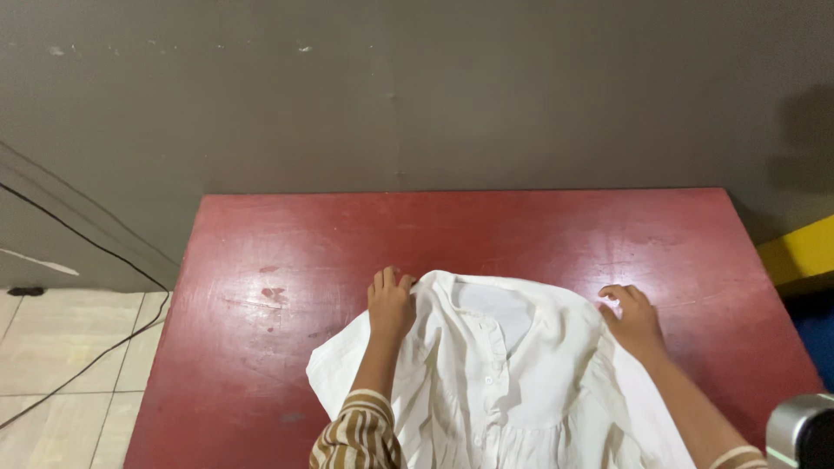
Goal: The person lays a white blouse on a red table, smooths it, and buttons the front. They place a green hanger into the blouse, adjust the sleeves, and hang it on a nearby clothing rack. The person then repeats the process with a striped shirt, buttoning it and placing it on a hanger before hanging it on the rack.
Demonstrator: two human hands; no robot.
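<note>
A white buttoned blouse (495, 373) lies spread face up on a red table (330, 243), its collar towards the far edge. My left hand (390, 304) grips the left shoulder of the blouse near the collar. My right hand (632, 320) pinches the right shoulder edge. Both forearms lie over the cloth; the left one wears a brown and white striped sleeve (360, 434).
A grey wall (417, 95) stands directly behind the table. A black cable (78, 234) runs down the wall to the tiled floor (52, 365) at the left. A yellow and blue object (804, 260) is at the right; a grey metal thing (801, 430) is at bottom right.
</note>
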